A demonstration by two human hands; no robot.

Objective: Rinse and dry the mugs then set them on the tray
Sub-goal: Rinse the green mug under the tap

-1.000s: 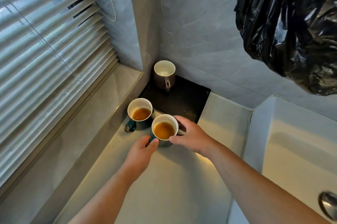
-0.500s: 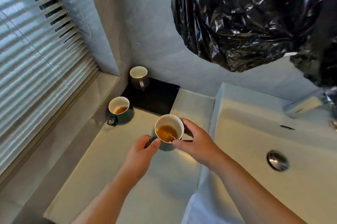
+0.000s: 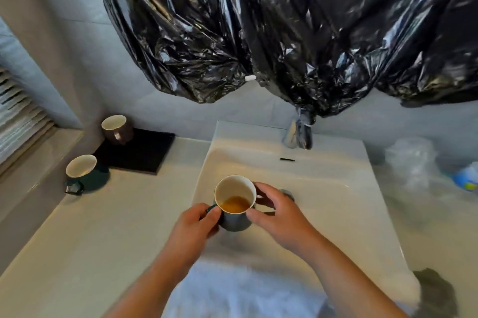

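Mug (image 3: 234,203) with a puddle of brown drink in the bottom is held over the near left corner of the sink (image 3: 336,188), clear of the basin floor. The left hand (image 3: 192,227) is curled round its handle at eight o'clock. The right hand (image 3: 276,216) cups the far side, thumb and fingers wrapped on the wall.

I'd say this is the very start of the rinse, with the drink not yet poured out. The next move looks like a tip toward the drain (image 3: 287,192), just past the right hand at three o'clock, then water from the tap (image 3: 297,133) at one o'clock.

A plastic bag (image 3: 284,32) hangs low over that tap, so headroom there is tight. The basin itself gives plenty of room. A towel (image 3: 232,291) lies on the front rim at six o'clock.

At ten o'clock the tray (image 3: 144,154) carries a brown mug (image 3: 115,128) in its far corner, with a second mug (image 3: 81,170) on the counter (image 3: 103,227) just beside it.
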